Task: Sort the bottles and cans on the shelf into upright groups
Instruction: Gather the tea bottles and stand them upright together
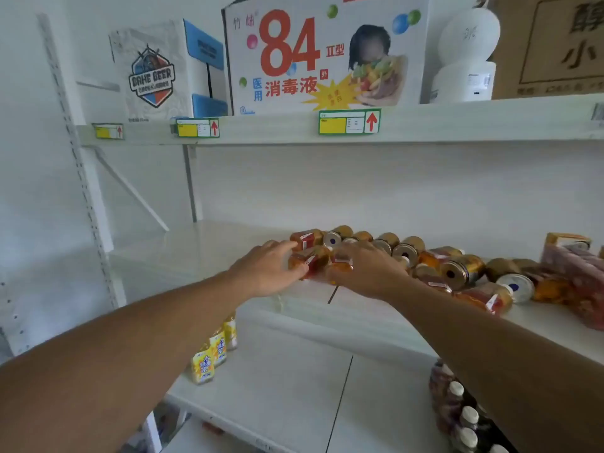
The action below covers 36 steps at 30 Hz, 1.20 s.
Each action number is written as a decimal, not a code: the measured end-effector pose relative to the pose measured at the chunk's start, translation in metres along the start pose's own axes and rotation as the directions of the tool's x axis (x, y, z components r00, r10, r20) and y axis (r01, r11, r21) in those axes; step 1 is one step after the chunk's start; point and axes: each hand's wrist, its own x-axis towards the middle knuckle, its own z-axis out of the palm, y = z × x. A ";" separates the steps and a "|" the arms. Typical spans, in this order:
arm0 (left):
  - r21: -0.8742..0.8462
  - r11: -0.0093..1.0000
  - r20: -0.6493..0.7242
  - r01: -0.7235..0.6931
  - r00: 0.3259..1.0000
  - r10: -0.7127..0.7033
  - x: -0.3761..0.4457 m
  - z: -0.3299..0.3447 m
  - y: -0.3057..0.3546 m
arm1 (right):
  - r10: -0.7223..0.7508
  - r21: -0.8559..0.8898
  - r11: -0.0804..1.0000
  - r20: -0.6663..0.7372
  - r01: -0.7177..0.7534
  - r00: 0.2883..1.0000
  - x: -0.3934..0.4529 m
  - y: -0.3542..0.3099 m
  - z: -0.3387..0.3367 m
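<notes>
Both arms outstretched, left hand (266, 268) fingers spread against lying bottles (310, 261), right hand (366, 271) palm-down, grip unclear, cans (405, 251) behind

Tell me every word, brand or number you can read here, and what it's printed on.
"BAHE BEER": badge on the white carton, top shelf.
"84", "II型", "医用", "消毒液", "外", "竹": big white box beside it.
"小": brown carton, far right.
Shelf price tags: red arrows only; print too small.
Bottle and can labels: blurred, unreadable.
</notes>
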 end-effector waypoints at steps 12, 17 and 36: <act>-0.080 0.974 0.073 -0.212 0.973 0.218 0.088 0.044 -0.018 | 0.170 -0.146 0.974 -0.024 -0.171 0.985 0.052 -0.010 0.029; -0.084 0.953 0.133 -0.290 0.945 0.299 0.117 0.058 -0.028 | 0.277 -0.175 0.945 -0.019 -0.276 0.961 0.073 -0.024 0.048; 0.081 0.995 0.280 -0.051 0.960 0.026 0.143 0.015 -0.069 | 0.427 -0.372 0.855 0.113 -0.361 0.897 0.116 -0.028 0.060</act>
